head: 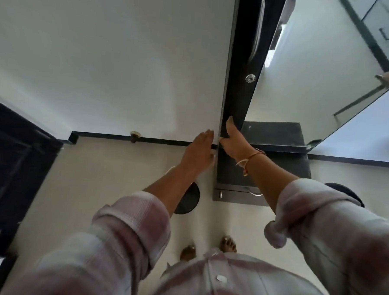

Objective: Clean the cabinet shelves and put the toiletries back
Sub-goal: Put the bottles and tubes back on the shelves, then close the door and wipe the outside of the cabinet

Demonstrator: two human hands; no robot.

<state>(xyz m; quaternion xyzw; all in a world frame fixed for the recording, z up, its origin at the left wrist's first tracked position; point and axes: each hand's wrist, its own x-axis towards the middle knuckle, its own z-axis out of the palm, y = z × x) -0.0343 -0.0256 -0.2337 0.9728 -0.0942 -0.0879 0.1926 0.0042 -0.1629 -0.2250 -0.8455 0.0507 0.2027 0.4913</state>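
A tall dark cabinet door [239, 93] with a long metal handle [258, 29] and a round lock [250, 78] stands right of a white wall. My right hand [233, 140] grips the lower edge of this door, fingers wrapped round it. My left hand [200, 147] lies flat with fingers together against the white side panel [219, 126] beside the door edge, holding nothing. No shelves or toiletries show in this view.
A mirror panel [328, 75] hangs to the right of the door. Below it sits a dark low unit with a drawer [238, 196]. A round black object [189, 201] lies on the pale floor. A dark door [14, 171] stands at left. My bare feet [208, 247] are below.
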